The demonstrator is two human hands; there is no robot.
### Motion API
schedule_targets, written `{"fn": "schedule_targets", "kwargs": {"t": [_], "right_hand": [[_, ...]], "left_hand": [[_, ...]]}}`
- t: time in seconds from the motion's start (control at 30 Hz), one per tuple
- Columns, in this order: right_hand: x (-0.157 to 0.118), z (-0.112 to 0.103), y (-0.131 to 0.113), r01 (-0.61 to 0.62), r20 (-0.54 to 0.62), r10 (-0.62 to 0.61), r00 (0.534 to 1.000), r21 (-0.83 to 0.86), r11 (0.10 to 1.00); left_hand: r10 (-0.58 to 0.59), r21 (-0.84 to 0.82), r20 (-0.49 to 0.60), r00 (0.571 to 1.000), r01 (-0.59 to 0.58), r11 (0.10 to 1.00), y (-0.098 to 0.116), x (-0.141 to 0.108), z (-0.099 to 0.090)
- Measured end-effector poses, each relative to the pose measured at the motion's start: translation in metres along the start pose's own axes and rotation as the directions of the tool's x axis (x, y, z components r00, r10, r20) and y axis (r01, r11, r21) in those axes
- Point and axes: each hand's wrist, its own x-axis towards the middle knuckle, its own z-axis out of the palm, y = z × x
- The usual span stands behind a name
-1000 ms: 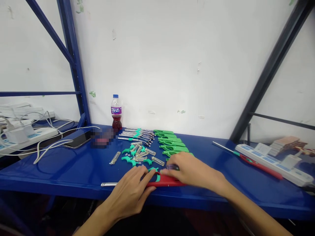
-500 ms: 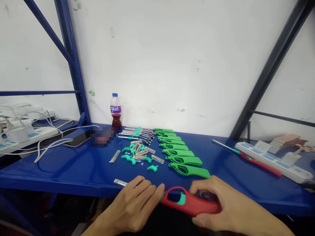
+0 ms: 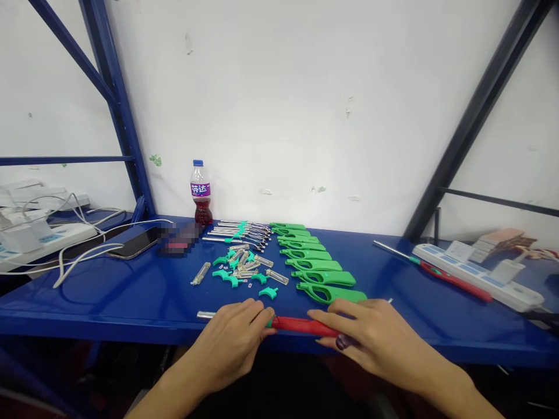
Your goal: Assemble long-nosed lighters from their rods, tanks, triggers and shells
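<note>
1. A long red plastic lighter with a metal tube (image 3: 301, 326) is held at the lower centre of the frame, on the blue metal shelf (image 3: 131, 302).
2. The left hand (image 3: 231, 343) is closed around its tube end.
3. The right hand (image 3: 371, 340) is closed over its red handle.

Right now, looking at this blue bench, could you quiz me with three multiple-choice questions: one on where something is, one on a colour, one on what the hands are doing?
1. Where does the drink bottle stand?
A. at the back, by the wall
B. at the front edge
C. on the power strip

2. What colour are the handles in a row?
A. yellow
B. green
C. black

3. How is the red lighter held?
A. it lies untouched
B. one hand lifts it high
C. left hand and right hand both rest on it

Answers: 1 A, it stands against the white wall. 2 B, all are bright green. 3 C, fingers of both hands lie on it at the bench edge.
</note>
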Motion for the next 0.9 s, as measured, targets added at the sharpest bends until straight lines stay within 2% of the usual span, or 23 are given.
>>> {"fn": "schedule_targets", "kwargs": {"t": [0.13, 0.27, 0.43, 0.6, 0.8, 0.9], "right_hand": [[0.013, 0.009, -0.009, -0.021, 0.016, 0.021, 1.000, 0.013, 1.000], [0.034, 0.016, -0.019, -0.006, 0.009, 0.006, 1.000, 0.009, 1.000], [0.049, 0.029, -0.023, -0.050, -0.026, 0.051, 0.998, 0.035, 0.998], [0.050, 0.042, -0.023, -0.114, -0.043, 0.119, 0.992, 0.110, 0.987], [0.057, 0.050, -0.030, -0.128, -0.074, 0.132, 0.989, 0.050, 0.990], [0.062, 0.054, -0.033, -0.136, -0.128, 0.140, 0.982, 0.039, 0.990]], "left_hand": [[-0.059, -0.007, 0.095, 0.994, 0.060, 0.998, 0.001, 0.000, 0.005], [-0.059, -0.011, 0.058, 0.997, 0.060, 0.998, 0.002, 0.001, 0.009], [-0.078, -0.013, 0.035, 0.996, 0.079, 0.997, -0.002, 0.001, 0.009], [-0.169, -0.131, 0.086, 0.982, 0.180, 0.975, -0.005, 0.002, 0.008], [-0.230, -0.273, 0.082, 0.970, 0.243, 0.931, -0.006, 0.001, 0.008], [-0.248, -0.304, 0.091, 0.964, 0.264, 0.915, -0.006, 0.001, 0.008]]}}
